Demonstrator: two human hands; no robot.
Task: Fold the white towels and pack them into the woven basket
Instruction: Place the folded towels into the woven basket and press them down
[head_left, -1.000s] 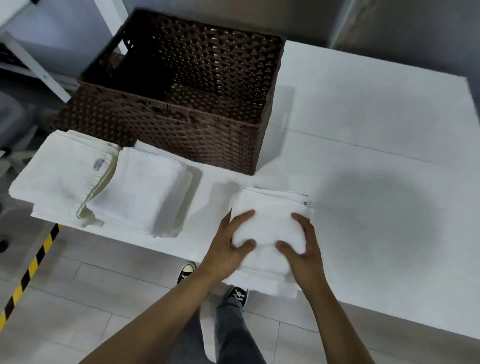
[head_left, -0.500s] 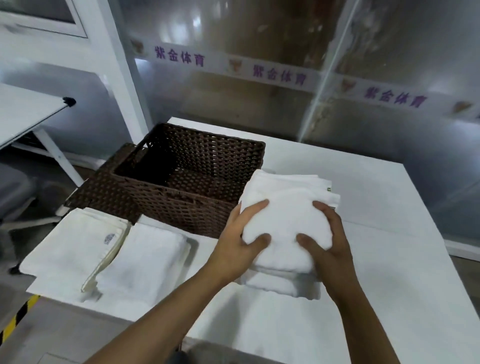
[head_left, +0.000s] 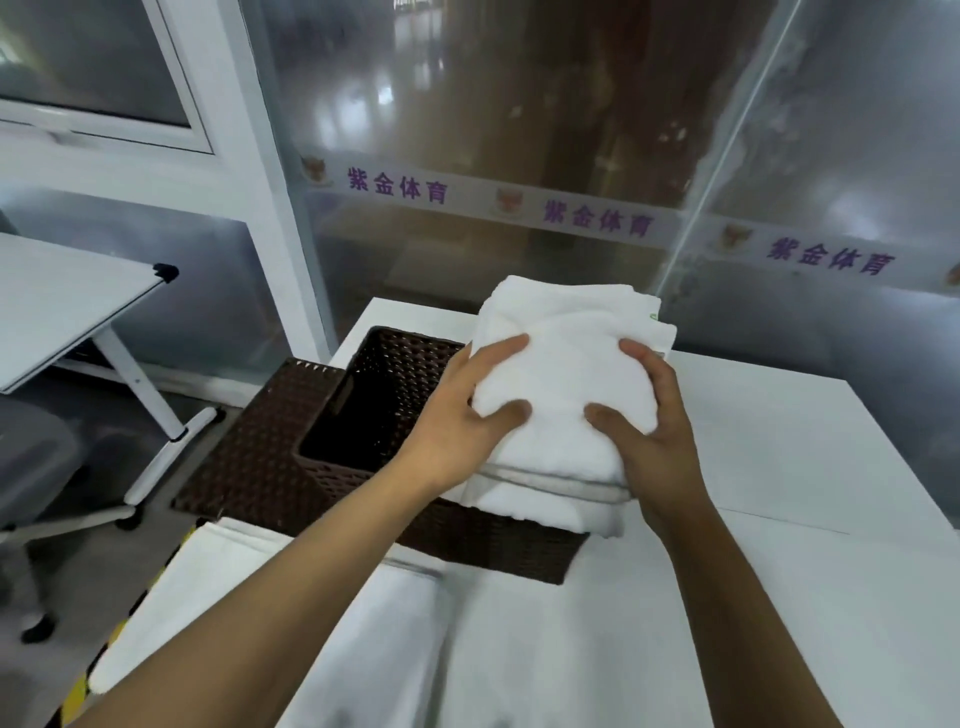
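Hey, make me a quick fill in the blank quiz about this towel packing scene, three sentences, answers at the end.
1. The folded towel stack is gripped by ____ hands, the left hand and the right hand.
2. The woven basket is ____ in colour.
3. The other towels lie on the ____ table.

Answers: both; brown; white

— Where is the folded white towel stack (head_left: 563, 384) held?
— Above the dark brown woven basket (head_left: 332, 470), between left hand (head_left: 457, 423) and right hand (head_left: 652, 431).
— And the basket?
— On the white worktop (head_left: 779, 467), behind two folded white towels (head_left: 270, 597).
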